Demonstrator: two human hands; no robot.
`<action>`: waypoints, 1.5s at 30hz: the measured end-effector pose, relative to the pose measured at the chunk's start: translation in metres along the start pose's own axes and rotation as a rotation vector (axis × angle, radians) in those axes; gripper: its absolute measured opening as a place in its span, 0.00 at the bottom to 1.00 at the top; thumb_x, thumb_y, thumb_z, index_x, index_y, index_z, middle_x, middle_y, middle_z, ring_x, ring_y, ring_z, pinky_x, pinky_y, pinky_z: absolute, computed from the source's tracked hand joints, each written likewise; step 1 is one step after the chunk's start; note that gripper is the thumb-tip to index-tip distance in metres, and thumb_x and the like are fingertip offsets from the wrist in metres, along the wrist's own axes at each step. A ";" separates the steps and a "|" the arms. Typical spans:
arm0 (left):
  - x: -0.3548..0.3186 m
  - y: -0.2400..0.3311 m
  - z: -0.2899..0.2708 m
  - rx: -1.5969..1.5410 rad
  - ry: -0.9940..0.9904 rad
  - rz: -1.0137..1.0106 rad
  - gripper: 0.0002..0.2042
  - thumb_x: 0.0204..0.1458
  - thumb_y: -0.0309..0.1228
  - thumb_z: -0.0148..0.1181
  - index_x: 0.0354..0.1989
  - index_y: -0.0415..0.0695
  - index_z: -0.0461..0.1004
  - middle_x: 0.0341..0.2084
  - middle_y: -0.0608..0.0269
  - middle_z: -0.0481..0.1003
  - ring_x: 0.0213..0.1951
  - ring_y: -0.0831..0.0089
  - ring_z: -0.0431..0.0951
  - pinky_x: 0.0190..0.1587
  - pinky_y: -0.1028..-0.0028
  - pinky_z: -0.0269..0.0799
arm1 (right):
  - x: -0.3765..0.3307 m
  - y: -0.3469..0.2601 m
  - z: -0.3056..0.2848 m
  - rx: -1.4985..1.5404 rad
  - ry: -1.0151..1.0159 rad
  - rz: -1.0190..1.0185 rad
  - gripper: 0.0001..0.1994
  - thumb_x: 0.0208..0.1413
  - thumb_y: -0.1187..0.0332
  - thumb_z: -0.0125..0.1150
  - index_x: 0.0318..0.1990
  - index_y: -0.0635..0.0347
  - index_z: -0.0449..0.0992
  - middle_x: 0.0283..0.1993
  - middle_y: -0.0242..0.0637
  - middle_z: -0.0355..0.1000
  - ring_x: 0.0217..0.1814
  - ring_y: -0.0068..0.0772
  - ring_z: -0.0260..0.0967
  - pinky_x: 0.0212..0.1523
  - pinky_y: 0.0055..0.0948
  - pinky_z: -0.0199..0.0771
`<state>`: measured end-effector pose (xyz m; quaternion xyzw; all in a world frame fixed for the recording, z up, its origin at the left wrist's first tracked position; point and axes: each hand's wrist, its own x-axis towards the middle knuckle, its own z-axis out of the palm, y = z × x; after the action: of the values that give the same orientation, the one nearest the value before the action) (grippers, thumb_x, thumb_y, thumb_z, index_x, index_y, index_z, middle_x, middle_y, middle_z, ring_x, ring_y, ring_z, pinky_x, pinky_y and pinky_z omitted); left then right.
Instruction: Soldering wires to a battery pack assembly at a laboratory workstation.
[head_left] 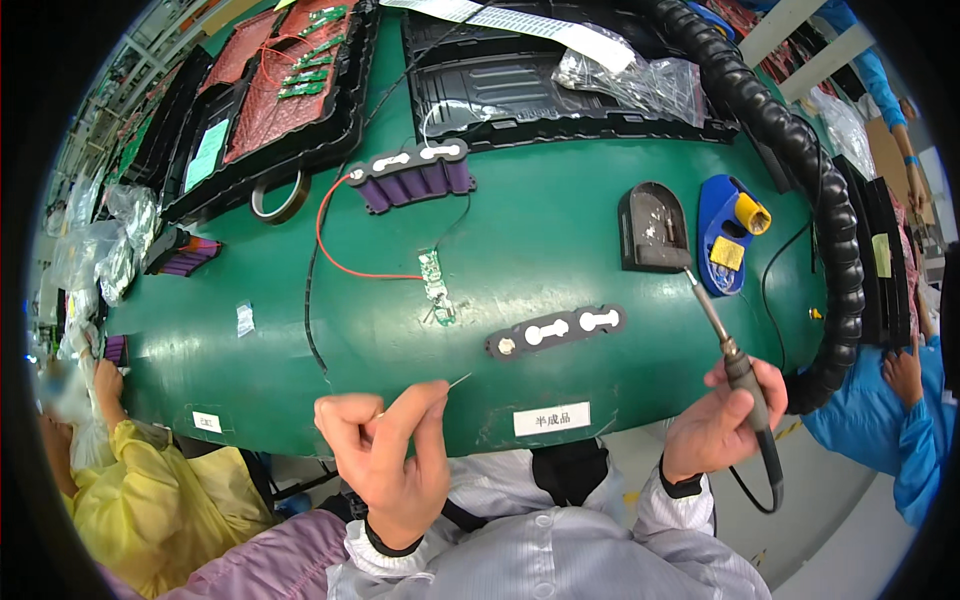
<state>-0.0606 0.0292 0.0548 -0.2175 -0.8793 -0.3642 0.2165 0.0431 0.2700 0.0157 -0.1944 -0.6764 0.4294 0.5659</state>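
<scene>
My left hand (390, 450) is closed in a pinch on a thin solder wire (460, 380), whose tip sticks out past the fingers. A black tube (308, 290) ends just above that hand. On the right, my right hand (725, 420) grips a soldering iron (743, 372) by its handle, its tip pointing up toward a black open holder (655, 232). Between the hands lies a dark battery pack (555, 333) with pale metal strips. Farther off, a small green circuit board (434, 280) connects by red and black wires to a purple-celled battery pack (415, 178).
A blue iron stand (722, 240) with a yellow sponge is at right, beside a thick black corrugated hose (835, 240). Black trays (490, 90) line the back. A tape roll (280, 197) and another purple pack (185, 253) lie left. Co-workers sit at both sides.
</scene>
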 end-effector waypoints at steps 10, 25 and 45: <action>0.027 0.015 0.020 -0.076 -0.151 0.133 0.12 0.47 0.14 0.68 0.38 0.43 0.82 0.27 0.63 0.62 0.29 0.66 0.62 0.32 0.67 0.59 | 0.012 -0.031 0.004 0.023 -0.476 -0.397 0.27 0.59 0.54 0.72 0.55 0.61 0.68 0.34 0.40 0.75 0.25 0.33 0.71 0.27 0.32 0.69; 0.022 0.002 0.011 0.074 -0.169 0.152 0.16 0.38 0.24 0.73 0.38 0.53 0.83 0.28 0.70 0.60 0.33 0.69 0.60 0.38 0.67 0.52 | -0.005 -0.034 0.044 0.138 -0.464 -0.326 0.22 0.55 0.55 0.77 0.43 0.65 0.75 0.24 0.38 0.75 0.20 0.30 0.71 0.20 0.27 0.68; 0.021 0.004 0.017 0.087 -0.186 0.156 0.16 0.39 0.24 0.73 0.39 0.53 0.83 0.30 0.69 0.61 0.33 0.68 0.60 0.37 0.67 0.53 | -0.002 -0.027 0.046 0.188 -0.606 -0.274 0.21 0.52 0.60 0.79 0.42 0.66 0.74 0.23 0.40 0.75 0.18 0.31 0.70 0.19 0.27 0.70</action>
<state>-0.0797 0.0488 0.0572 -0.3085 -0.8910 -0.2861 0.1707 0.0065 0.2364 0.0366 0.0876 -0.7911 0.4479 0.4072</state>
